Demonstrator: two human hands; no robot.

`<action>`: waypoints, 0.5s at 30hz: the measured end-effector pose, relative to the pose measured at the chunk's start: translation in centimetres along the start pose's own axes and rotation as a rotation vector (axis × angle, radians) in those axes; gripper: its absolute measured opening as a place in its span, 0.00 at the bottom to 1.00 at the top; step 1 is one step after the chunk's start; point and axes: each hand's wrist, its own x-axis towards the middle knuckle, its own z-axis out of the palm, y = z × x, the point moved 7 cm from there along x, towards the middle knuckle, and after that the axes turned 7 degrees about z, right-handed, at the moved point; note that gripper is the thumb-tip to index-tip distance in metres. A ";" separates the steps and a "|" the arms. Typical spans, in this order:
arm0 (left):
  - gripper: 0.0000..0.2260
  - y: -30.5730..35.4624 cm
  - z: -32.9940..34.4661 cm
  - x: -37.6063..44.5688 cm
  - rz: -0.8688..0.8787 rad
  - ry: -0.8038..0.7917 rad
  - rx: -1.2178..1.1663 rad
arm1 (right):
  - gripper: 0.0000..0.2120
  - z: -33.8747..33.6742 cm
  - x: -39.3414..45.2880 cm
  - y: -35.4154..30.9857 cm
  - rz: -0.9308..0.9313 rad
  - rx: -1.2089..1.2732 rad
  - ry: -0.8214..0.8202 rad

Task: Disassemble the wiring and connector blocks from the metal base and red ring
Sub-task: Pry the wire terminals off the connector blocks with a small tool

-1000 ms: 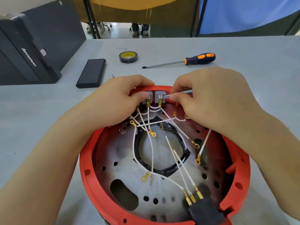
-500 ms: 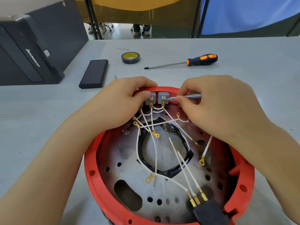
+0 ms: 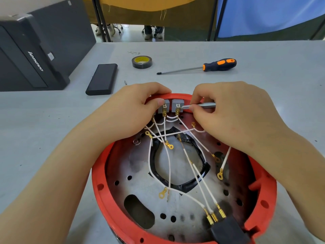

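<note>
- Connector blocks [image 3: 171,106], two grey ones, are seated side by side at the far inner edge of the red ring [image 3: 98,180], above the metal base [image 3: 140,175].
- White wires [image 3: 198,180] are spread from them across the base to a black plug [image 3: 228,229].
- The left block is pinched by the left hand [image 3: 133,111].
- A thin metal tool [image 3: 202,105] is gripped by the right hand [image 3: 233,113], its tip set against the right block.

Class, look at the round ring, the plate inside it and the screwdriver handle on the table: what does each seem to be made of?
Red ring: likely moulded plastic, matte and evenly coloured.
Plate: apparently bare metal, dull grey with dark stains and punched holes.
Screwdriver handle: probably plastic or rubber, black with orange inserts.
</note>
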 end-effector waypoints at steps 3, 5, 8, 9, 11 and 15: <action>0.12 0.0 -0.1 0.0 -0.003 0.008 -0.006 | 0.04 0.2 0.1 0.1 -0.007 -0.006 -0.001; 0.12 0.0 -0.2 0.0 -0.007 0.009 -0.012 | 0.05 0.2 0.0 0.3 -0.001 0.016 -0.017; 0.13 0.0 -0.2 -0.1 -0.005 0.008 -0.017 | 0.06 0.0 0.1 1.1 0.032 0.210 -0.153; 0.13 0.0 -0.2 -0.1 -0.002 0.009 -0.018 | 0.08 -0.1 0.1 1.4 0.053 0.321 -0.220; 0.13 0.1 -0.2 -0.1 0.001 0.010 -0.022 | 0.10 -0.5 0.4 1.8 0.096 0.564 -0.287; 0.13 0.1 -0.2 -0.1 0.000 0.005 -0.025 | 0.08 -1.1 1.0 2.7 0.166 0.777 -0.163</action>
